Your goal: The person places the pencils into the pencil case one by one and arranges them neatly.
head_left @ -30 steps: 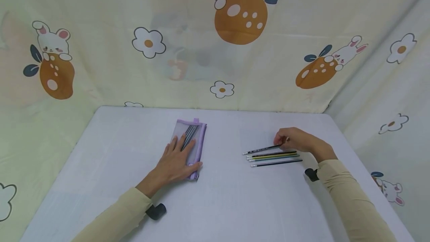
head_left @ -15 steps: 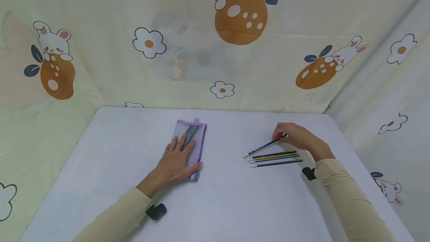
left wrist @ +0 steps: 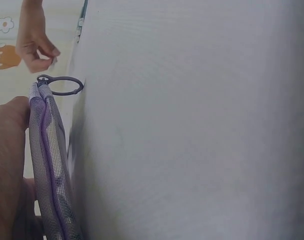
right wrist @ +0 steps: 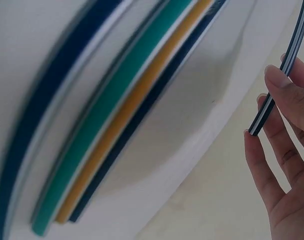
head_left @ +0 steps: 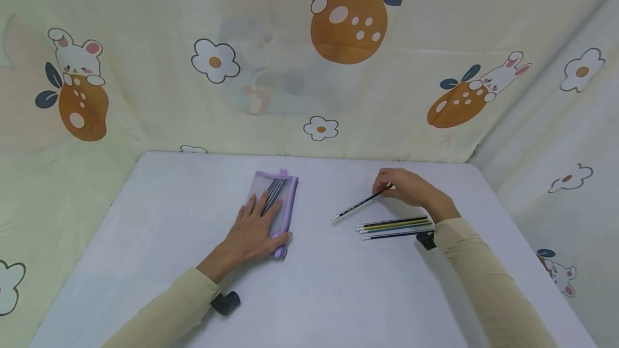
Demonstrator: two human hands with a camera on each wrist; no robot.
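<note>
One pinched, the rest lined up

On the white surface (head_left: 309, 294) before me, a translucent lilac mesh pouch with purple edging (head_left: 289, 211) lies towards 11 o'clock, several slim dark pencils (head_left: 274, 195) showing through. The person's left hand (head_left: 252, 234) rests flat across it, straight and spread rather than gripping. Over at 2 o'clock the right hand (head_left: 408, 188) pinches a slender black pencil with a white-tipped end (head_left: 358, 204), its fingers (right wrist: 279, 140) closed only as far as the thin shaft, near the dark end. The white tip points to 8 o'clock; I cannot tell whether it touches the surface. At 4 o'clock from it lies a close-set trio of black, yellow and green pencils (head_left: 394, 225), with a separate navy pencil (head_left: 396, 235) just beyond, towards 6.

Held so near one end, the pencil looks apt to swing, so a firm pinch and a slow wrist would suit it, the tip well clear of the trio. The left palm seems a good anchor: light, even pressure should stop the mesh sliding.
</note>
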